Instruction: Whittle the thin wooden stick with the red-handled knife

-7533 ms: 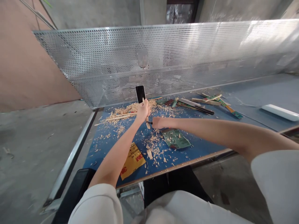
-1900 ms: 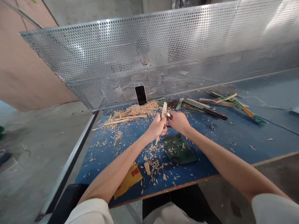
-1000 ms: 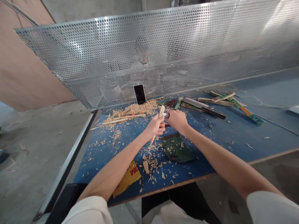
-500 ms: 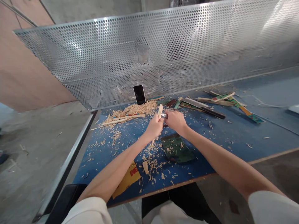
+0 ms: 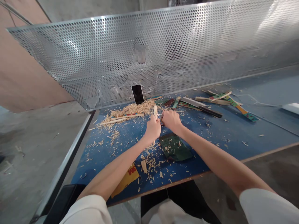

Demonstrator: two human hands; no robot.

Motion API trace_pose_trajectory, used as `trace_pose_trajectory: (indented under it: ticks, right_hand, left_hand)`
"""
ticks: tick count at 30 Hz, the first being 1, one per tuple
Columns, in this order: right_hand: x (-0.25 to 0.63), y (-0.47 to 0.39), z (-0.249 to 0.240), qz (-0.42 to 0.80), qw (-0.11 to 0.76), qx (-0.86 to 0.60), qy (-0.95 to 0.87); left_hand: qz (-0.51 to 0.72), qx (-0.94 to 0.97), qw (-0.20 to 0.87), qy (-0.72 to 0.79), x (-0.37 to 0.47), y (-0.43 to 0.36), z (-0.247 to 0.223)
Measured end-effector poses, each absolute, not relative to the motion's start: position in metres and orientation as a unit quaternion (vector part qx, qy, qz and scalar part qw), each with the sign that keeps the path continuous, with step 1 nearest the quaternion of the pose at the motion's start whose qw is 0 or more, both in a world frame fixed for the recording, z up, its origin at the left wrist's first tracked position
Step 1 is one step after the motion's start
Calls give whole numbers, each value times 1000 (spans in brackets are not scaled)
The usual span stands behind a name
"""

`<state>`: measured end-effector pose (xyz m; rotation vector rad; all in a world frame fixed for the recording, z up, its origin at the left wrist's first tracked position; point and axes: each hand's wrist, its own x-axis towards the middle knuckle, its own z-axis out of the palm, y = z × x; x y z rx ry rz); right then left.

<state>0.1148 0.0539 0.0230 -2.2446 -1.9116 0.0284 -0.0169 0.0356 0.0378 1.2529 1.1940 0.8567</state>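
Note:
My left hand (image 5: pixel 153 127) is closed around a pale strip of wood (image 5: pixel 155 109), whose top end sticks up above the fist. Beside it my right hand (image 5: pixel 172 120) is closed on a knife (image 5: pixel 159 115); only a bit of its short silvery blade shows, against the wood, and the handle is hidden in the fist. Below the hands lies a dark green sheet (image 5: pixel 175 147) sprinkled with shavings. A flat wood chip (image 5: pixel 144 166) lies nearer the table's front edge.
A perforated metal screen (image 5: pixel 112 59) backs the blue table (image 5: pixel 93 165). A phone (image 5: pixel 138 94) leans there behind piled wood shavings (image 5: pixel 130 109). A long dark-handled saw or blade (image 5: pixel 201 107) and painted wood strips (image 5: pixel 243 112) lie right. Yellow sandpaper (image 5: pixel 126 182) lies front left.
Both hands, still together, have shifted slightly left in the view, as has the whole scene. The wood's tip and the blade have tilted a little. Both grips are unchanged.

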Motion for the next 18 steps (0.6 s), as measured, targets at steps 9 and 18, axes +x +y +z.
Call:
trace_pose_trajectory:
  ticks: [9,18]
  right_hand:
    - [115,54,23,8,105,-755,-647]
    - [117,52,27,-20,94,-759,-643]
  left_hand:
    - [353,547,583,487,-21,35,40]
    - [277,451,746,403,-26,44,48]
